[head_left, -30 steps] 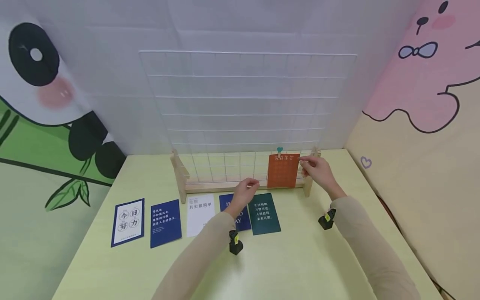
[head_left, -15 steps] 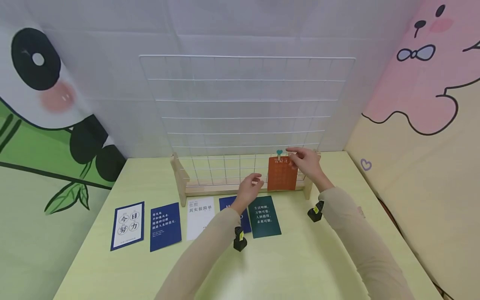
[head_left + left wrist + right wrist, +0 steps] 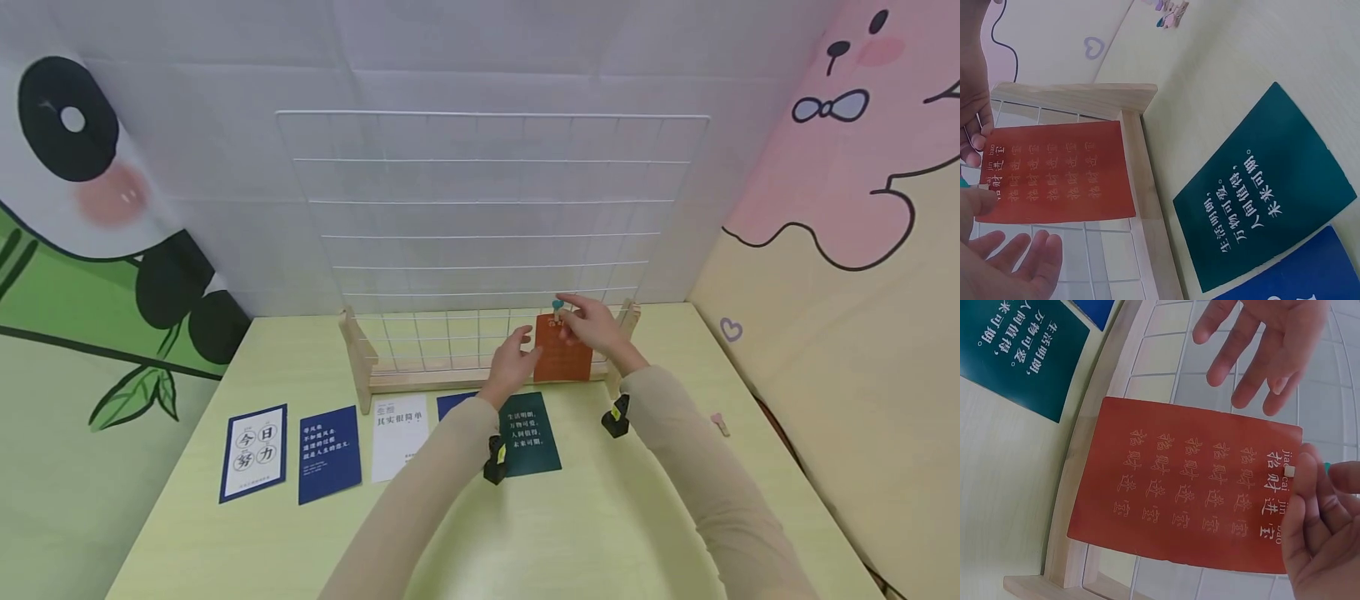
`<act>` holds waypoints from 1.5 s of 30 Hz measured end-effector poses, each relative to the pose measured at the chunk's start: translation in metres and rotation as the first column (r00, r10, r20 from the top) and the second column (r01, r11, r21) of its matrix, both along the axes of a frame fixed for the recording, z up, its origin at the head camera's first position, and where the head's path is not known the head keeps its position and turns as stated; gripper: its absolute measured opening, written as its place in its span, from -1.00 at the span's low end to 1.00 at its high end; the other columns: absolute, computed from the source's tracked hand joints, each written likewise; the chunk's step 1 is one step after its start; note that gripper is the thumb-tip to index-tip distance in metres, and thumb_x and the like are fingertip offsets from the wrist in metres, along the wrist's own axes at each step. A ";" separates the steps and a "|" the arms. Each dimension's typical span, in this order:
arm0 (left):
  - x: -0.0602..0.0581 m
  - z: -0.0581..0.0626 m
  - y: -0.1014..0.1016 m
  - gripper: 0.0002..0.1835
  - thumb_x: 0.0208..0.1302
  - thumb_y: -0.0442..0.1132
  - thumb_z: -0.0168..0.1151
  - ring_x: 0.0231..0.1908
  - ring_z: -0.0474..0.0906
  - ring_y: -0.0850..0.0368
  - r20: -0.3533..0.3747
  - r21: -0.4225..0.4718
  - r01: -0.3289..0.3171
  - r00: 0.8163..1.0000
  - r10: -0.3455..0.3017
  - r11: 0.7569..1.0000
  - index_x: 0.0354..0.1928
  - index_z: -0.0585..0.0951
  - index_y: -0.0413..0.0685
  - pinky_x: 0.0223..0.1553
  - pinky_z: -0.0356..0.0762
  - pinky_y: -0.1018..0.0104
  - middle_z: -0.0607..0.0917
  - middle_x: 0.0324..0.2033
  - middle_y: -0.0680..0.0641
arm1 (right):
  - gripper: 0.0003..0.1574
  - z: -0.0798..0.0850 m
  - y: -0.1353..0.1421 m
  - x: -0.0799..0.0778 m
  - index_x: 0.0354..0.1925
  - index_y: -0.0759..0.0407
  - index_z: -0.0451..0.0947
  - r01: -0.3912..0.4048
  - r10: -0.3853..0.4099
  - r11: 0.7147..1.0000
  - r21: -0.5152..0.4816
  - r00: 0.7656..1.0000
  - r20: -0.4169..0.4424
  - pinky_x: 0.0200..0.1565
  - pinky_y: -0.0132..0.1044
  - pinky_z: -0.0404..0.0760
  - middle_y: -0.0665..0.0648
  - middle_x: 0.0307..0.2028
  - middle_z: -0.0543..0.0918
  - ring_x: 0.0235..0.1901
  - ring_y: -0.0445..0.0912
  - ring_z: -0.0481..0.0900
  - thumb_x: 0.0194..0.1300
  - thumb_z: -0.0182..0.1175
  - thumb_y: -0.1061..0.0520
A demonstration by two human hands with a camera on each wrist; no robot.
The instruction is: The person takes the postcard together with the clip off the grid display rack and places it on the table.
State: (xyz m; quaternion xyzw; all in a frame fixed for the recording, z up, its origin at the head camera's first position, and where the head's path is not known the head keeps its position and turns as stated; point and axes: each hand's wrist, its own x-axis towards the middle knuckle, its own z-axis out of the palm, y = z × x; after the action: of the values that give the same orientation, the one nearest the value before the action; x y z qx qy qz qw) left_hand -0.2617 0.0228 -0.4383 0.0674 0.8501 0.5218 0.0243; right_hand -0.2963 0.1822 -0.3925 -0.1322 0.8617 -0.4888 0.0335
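A red card point(image 3: 555, 358) with Chinese characters hangs on the white wire grid point(image 3: 427, 342), held at its top edge by a small wooden clip with a teal heart point(image 3: 557, 305). My right hand point(image 3: 596, 327) is at this clip, index finger just above the heart and other fingers curled beside it. Whether they pinch it is hard to make out. In the right wrist view these fingers point(image 3: 1307, 512) partly cover the clip. My left hand point(image 3: 513, 367), fingers relaxed and spread, is beside the red card's left edge; the left wrist view shows its thumb point(image 3: 979, 203) over the card's top.
On the table lie a green card point(image 3: 536, 442), a mostly covered blue card point(image 3: 453, 404), a white card point(image 3: 397, 433), a dark blue card point(image 3: 330, 454) and a blue-bordered card point(image 3: 255, 450). A pink clip point(image 3: 720, 423) lies at right. Wooden feet point(image 3: 360, 358) support the grid.
My right hand has moved left from the red card's right edge to the teal clip. My left hand has moved right and slightly up, to the card's left edge. The card still hangs there.
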 end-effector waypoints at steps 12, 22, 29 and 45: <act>-0.010 0.006 0.003 -0.49 0.32 -0.18 -0.05 0.07 0.33 -0.04 0.047 -0.022 0.003 0.999 -0.001 1.000 0.28 0.14 -0.08 -0.01 0.35 0.14 0.33 0.15 -0.16 | -0.56 -0.002 -0.006 -0.006 0.15 0.24 0.32 0.037 -0.035 0.999 0.030 0.999 -0.036 -0.35 0.02 0.52 0.17 -0.62 0.51 -0.52 0.18 0.52 0.34 -0.08 0.15; -0.014 0.004 0.010 -0.61 0.30 -0.22 -0.03 -0.01 0.40 -0.01 0.052 -0.011 -0.007 0.999 0.008 1.000 0.16 0.31 -0.10 -0.08 0.40 0.18 0.47 0.00 -0.13 | -0.64 -0.002 0.000 -0.006 0.04 0.29 0.44 0.067 -0.064 0.997 0.032 0.993 -0.099 -0.49 -0.05 0.51 0.25 -0.60 0.54 -0.53 0.18 0.52 0.31 -0.05 0.20; -0.016 0.004 0.008 -0.76 0.25 -0.26 0.04 -0.24 0.50 0.05 0.004 -0.027 -0.073 0.997 0.074 0.997 -0.04 0.45 -0.11 -0.31 0.48 0.29 0.56 -0.20 -0.08 | -0.67 -0.002 -0.004 -0.007 -0.02 0.29 0.48 0.074 -0.070 0.997 0.035 0.992 -0.108 -0.56 -0.28 0.47 0.22 -0.59 0.53 -0.57 0.04 0.49 0.30 -0.02 0.19; -0.014 0.009 0.015 -0.90 0.24 -0.26 0.06 -0.58 0.45 0.17 -0.063 -0.126 -0.142 0.989 0.135 0.982 -0.24 0.49 -0.10 -0.61 0.36 0.38 0.54 -0.50 0.01 | -0.72 -0.007 -0.004 -0.006 -0.10 0.27 0.55 0.102 -0.097 0.995 0.017 0.977 -0.188 -0.62 -0.33 0.35 0.27 -0.61 0.52 -0.62 0.04 0.44 0.28 0.01 0.18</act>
State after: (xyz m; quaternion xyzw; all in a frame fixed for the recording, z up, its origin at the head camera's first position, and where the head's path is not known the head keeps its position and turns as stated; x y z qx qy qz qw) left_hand -0.2761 0.0380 -0.4289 0.0204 0.8853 0.4634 -0.0310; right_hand -0.3022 0.1778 -0.3994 -0.1336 0.8731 -0.4636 -0.0705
